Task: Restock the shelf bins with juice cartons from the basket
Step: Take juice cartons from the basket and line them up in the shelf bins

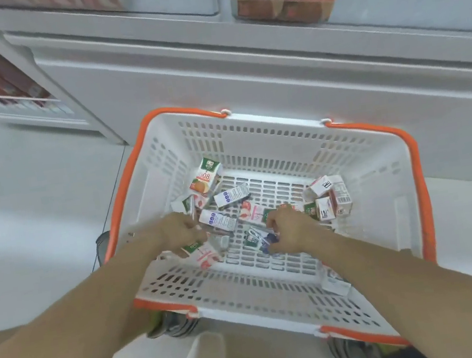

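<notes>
Both hands are down in the basket (357,167), picking stock.

Left hand (180,232): fingers curled, grip clamped on a carton with pink fruit print (204,256) near the basket's front-left corner. It may also be pinching a second one by the knuckles; too blurred to call.

Right hand (288,229): fingers curled round a dark blue-and-green carton (257,241) at mid-floor.

The remaining juice cartons lie loose on the basket floor. An orange-print one (205,177) leans on the back-left wall, a white one (231,194) lies flat just in front of it, and there's a cluster of brown-and-white ones (330,197) on the right. The shelf bin with the price tag (283,8) is above, well apart from the basket.

How I'd do this step:
- Get a full wrap on each carton before lifting. These are slick and light, so a fingertip pinch will likely slip.
- Lift straight up to clear the basket wall, with no dragging across the slotted floor, since corners could catch.
- Sort by flavour now, one kind per hand, so each goes to its matching bin.
- Don't squeeze hard; the sides dent easily.
- Next, take the right cluster; it's bunched, so it's easy to gather.
</notes>
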A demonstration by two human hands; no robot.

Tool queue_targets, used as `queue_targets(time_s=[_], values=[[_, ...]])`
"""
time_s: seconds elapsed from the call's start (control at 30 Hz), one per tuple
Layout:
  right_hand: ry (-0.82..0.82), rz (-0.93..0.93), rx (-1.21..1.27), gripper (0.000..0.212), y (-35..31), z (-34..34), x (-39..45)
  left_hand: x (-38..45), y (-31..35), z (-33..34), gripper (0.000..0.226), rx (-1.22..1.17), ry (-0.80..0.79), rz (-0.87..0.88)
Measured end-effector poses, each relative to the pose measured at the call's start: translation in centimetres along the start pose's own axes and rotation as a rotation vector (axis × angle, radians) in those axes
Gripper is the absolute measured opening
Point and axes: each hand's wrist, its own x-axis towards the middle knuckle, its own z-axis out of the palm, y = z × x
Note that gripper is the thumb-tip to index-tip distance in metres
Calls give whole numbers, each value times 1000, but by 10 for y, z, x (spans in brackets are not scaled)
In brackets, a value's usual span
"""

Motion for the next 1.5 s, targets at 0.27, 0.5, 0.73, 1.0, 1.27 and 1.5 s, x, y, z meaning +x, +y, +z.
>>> queue_targets(time_s=[0.27, 0.5, 0.73, 1.0, 1.27, 1.5], values=[[48, 111, -139, 67, -18, 43, -4, 11, 5, 1, 26, -437, -64, -99], [-92, 223, 64, 34, -27, -11, -10, -1, 31, -20, 33, -10, -101, -19], [-128, 192, 247, 39, -47, -159, -75, -32, 78, -46, 37, 148, -132, 191], [-4, -61, 729, 37, -46, -260, -198, -123, 154, -81, 28, -180, 7, 688], [117, -319, 1142, 43, -29, -260, -235, -187, 209, -87, 50, -296, 147, 1032], [217, -357, 896, 48, -5, -263, -259, -203, 254, -66, 43, -138, 173, 1051]])
